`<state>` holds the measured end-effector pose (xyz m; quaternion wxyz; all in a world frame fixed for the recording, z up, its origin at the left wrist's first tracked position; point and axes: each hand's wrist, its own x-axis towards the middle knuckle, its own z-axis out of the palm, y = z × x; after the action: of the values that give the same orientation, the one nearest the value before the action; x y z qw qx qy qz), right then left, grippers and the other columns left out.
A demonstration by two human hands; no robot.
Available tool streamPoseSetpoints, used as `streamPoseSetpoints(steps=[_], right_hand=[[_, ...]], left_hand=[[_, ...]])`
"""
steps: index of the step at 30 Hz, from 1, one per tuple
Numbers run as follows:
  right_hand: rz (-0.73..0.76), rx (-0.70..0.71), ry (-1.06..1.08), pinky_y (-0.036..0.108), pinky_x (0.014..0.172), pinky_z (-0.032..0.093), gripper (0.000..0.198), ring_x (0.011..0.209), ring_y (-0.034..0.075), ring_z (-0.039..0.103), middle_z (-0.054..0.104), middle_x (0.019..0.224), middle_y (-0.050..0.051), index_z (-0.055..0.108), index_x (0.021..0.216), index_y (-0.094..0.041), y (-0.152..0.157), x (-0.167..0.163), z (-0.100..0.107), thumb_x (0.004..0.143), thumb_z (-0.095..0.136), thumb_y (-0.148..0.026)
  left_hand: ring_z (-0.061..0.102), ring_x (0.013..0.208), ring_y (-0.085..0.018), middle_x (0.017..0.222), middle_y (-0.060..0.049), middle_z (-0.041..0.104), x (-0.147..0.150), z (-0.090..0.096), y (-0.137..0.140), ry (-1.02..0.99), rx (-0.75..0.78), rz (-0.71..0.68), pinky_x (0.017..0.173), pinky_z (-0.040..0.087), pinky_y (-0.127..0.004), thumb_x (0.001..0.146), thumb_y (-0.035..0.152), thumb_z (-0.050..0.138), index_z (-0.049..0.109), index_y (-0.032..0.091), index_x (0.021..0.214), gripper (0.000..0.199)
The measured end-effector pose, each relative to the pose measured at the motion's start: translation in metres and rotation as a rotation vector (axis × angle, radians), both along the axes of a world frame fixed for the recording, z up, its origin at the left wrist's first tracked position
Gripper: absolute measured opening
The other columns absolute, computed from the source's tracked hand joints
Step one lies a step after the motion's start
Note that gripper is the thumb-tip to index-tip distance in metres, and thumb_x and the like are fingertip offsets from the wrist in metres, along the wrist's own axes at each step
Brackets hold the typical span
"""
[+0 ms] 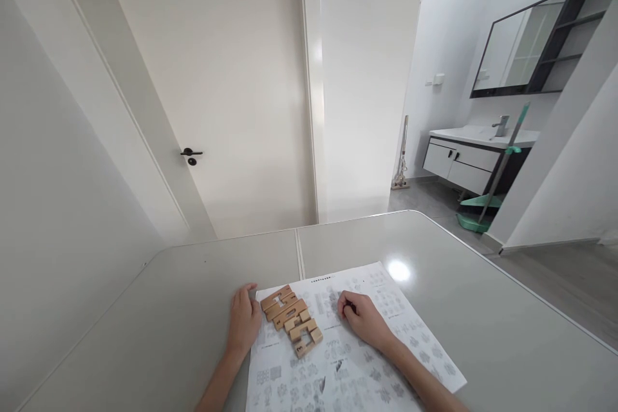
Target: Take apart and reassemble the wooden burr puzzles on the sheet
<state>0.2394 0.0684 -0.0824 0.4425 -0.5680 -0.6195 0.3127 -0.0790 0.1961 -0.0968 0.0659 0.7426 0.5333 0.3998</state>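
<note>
My left hand [244, 320] rests on the table at the paper's left edge, fingers loosely stretched and holding nothing. Just right of it lie several notched wooden puzzle pieces [284, 315], set side by side in a slanting row, some with printed numbers. The lower pieces [306, 337] near me sit as blocks with a gap between them. My right hand [361, 317] lies on the printed sheet [347, 367], fingers curled in with a dark hollow by the thumb; no object shows in it. Small grey diagrams cover the sheet.
The grey table [217, 264] has a seam across its middle and rounded far corners. Beyond it stands a white door [232, 90] with a black handle [191, 153]. To the right are a washbasin cabinet [463, 158], a mirror [521, 38] and a green dustpan [473, 223].
</note>
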Motion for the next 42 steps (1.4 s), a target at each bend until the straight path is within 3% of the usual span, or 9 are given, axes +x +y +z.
streamPoseSetpoints(steps=[28, 42], right_hand=[[0.002, -0.004, 0.007, 0.024, 0.056, 0.033, 0.020, 0.056, 0.015, 0.048, 0.060, 0.065, -0.002, 0.057, 0.069, -0.022, -0.002, -0.001, 0.004, 0.075, 0.041, -0.011], [-0.005, -0.001, -0.001, 0.025, 0.057, 0.033, 0.021, 0.057, 0.015, 0.048, 0.060, 0.065, -0.002, 0.057, 0.068, -0.022, -0.003, -0.001, 0.005, 0.075, 0.040, -0.011]], left_hand=[[0.062, 0.113, -0.033, 0.112, -0.014, 0.066, 0.007, 0.010, -0.006, -0.022, -0.021, 0.003, 0.105, 0.047, -0.057, 0.084, 0.029, 0.047, 0.058, 0.019, 0.108, 0.028], [0.063, 0.113, -0.027, 0.113, -0.007, 0.067, 0.020, 0.040, -0.030, 0.032, -0.077, -0.145, 0.102, 0.050, -0.045, 0.092, 0.036, 0.053, 0.061, 0.025, 0.106, 0.020]])
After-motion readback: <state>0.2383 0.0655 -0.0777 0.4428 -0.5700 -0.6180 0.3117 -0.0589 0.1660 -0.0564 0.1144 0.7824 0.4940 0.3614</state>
